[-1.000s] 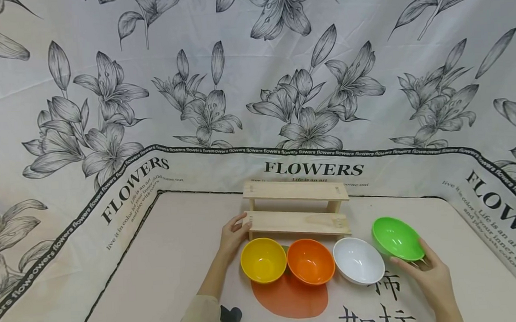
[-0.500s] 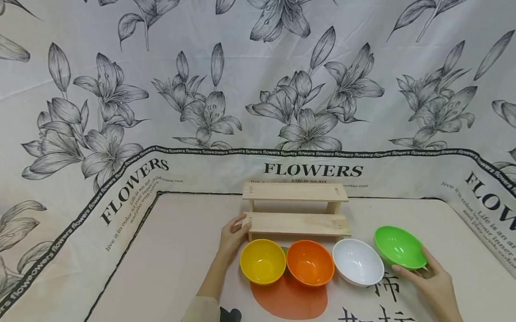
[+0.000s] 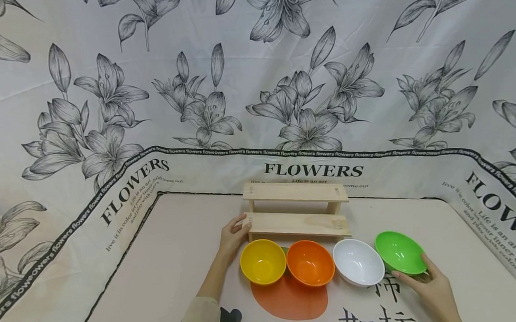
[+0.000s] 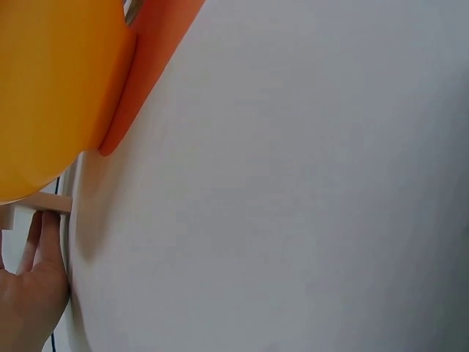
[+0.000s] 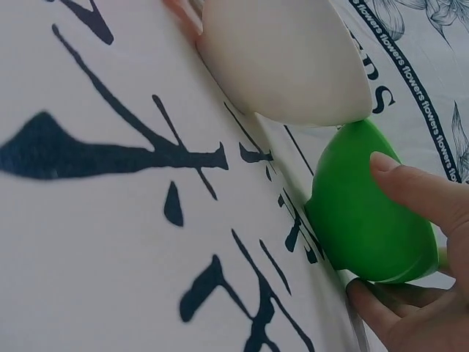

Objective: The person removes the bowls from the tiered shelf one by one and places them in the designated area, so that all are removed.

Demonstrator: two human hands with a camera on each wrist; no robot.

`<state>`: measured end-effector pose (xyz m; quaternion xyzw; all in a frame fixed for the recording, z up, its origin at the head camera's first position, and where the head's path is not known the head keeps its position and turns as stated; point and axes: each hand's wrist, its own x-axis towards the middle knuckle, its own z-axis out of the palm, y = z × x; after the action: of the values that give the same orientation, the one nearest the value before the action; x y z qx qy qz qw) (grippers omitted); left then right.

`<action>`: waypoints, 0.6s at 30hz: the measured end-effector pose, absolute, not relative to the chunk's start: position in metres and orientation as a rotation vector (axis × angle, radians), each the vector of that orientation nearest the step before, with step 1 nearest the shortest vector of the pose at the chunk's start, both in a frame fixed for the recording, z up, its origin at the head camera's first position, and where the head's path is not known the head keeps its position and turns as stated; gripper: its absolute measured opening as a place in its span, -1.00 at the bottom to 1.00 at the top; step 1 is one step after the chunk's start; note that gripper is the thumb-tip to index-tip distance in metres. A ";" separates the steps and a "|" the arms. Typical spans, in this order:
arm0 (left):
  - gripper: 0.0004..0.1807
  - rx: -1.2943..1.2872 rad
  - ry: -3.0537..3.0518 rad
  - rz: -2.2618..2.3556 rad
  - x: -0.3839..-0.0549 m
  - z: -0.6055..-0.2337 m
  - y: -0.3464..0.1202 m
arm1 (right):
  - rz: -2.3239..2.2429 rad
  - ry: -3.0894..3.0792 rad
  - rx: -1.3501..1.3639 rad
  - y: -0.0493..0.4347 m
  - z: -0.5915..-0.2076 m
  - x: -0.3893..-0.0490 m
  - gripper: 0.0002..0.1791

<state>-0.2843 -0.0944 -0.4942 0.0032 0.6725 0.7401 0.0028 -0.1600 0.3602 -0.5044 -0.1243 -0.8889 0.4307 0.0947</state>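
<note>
My right hand (image 3: 435, 285) holds a green bowl (image 3: 400, 252) at its right side, thumb on the near outer wall and fingers low at the far side. In the right wrist view the green bowl stands low over the cloth, its rim right at that of the white bowl (image 5: 293, 62). My left hand (image 3: 232, 239) grips the left end of a two-tier wooden shelf (image 3: 297, 224), at the lower board. In front of the shelf, a yellow bowl (image 3: 263, 262), an orange bowl (image 3: 311, 263) and the white bowl line up from left to right.
A light tablecloth (image 3: 180, 251) with an orange round print (image 3: 290, 301) and black characters (image 3: 390, 289) covers the table. A dark object or print (image 3: 231, 317) lies near my left forearm. Flower-printed fabric (image 3: 254, 84) closes off the back and sides.
The green bowl and my right hand have moved a little down toward me, and the bowl is now less tilted, level with the row. My left hand stays on the shelf.
</note>
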 end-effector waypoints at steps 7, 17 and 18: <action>-0.50 0.013 2.119 2.324 -0.287 -0.499 -0.093 | 1.286 -2.640 -0.377 0.361 -0.507 -0.159 0.16; -0.36 -0.057 2.060 2.369 -0.294 -0.519 -0.097 | 1.261 -2.669 -0.377 0.358 -0.502 -0.161 0.13; -0.35 -0.065 2.053 2.375 -0.292 -0.519 -0.098 | 1.244 -2.668 -0.371 0.357 -0.500 -0.161 0.13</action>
<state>-0.2922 -0.0985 -0.5188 -0.0207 0.6538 0.7564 0.0007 -0.1612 0.3569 -0.5001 -0.1245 -0.8958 0.4177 0.0870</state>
